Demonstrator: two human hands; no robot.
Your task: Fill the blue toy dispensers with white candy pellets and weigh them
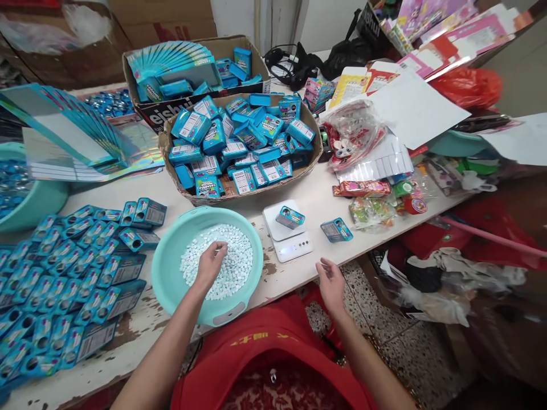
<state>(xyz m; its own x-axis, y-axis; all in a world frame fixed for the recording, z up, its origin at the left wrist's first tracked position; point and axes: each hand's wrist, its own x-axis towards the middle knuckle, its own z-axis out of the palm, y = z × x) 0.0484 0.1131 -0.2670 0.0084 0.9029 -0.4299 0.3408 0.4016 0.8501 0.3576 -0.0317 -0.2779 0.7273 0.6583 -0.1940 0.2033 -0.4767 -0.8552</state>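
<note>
My left hand (210, 263) reaches into a teal basin (171, 250) of small white tablets (233, 267), its fingers curled together among them. My right hand (330, 283) hovers off the table's front edge with loosely spread fingers and nothing in it. A small blue box (290, 217) rests on a white digital scale (287, 230) just beyond that hand. Another blue box (337, 229) lies on the table to the right of the scale.
A shallow cardboard tray (318, 149) heaped with blue boxes stands behind the basin. Rows of blue boxes (64, 273) cover the left of the table. Flat blue cartons (72, 131) fan out at far left. Wrappers, papers and toys (376, 171) clutter the right.
</note>
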